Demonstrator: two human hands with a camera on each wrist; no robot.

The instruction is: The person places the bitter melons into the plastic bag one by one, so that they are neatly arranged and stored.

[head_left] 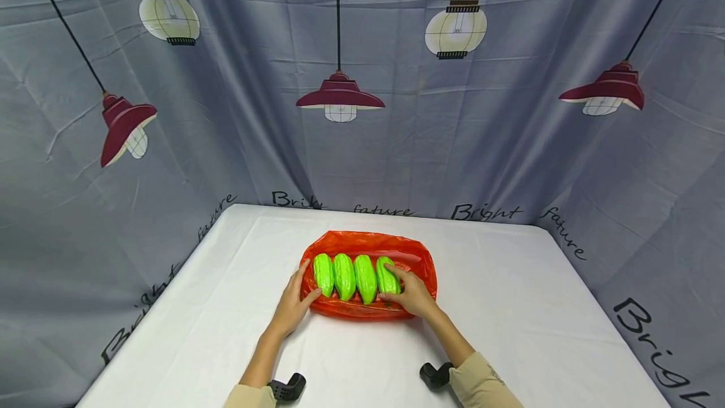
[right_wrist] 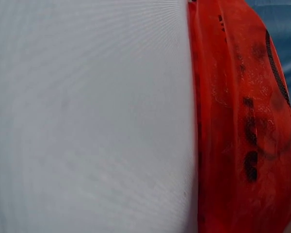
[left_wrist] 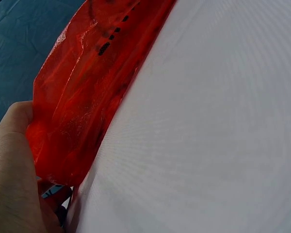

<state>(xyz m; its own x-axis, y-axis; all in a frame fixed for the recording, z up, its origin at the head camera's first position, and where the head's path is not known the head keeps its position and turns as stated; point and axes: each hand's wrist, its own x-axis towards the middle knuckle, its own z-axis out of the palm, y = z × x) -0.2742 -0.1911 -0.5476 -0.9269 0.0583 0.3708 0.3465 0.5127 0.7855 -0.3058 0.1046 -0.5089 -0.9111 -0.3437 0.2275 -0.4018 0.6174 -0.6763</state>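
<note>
A red plastic bag (head_left: 368,242) lies spread on the table like a shallow tray with raised sides. In it, a row of several bright green ribbed, elongated fruits (head_left: 344,277) lies side by side; their exact kind is unclear. My right hand (head_left: 413,294) grips the rightmost green fruit (head_left: 387,277), thumb near its lower end and fingers over its upper part. At the bag's left edge, my left hand (head_left: 291,304) holds the side, with the thumb at the front corner. In the left wrist view the thumb (left_wrist: 14,126) lies against the red plastic (left_wrist: 77,107).
A white cloth covers the table (head_left: 498,320). Grey-blue curtain (head_left: 396,156) with printed lamps and lettering hangs behind and at both sides. Dark wrist devices (head_left: 289,388) sit at both wrists. Black print marks the bag's side (right_wrist: 250,141) in the right wrist view.
</note>
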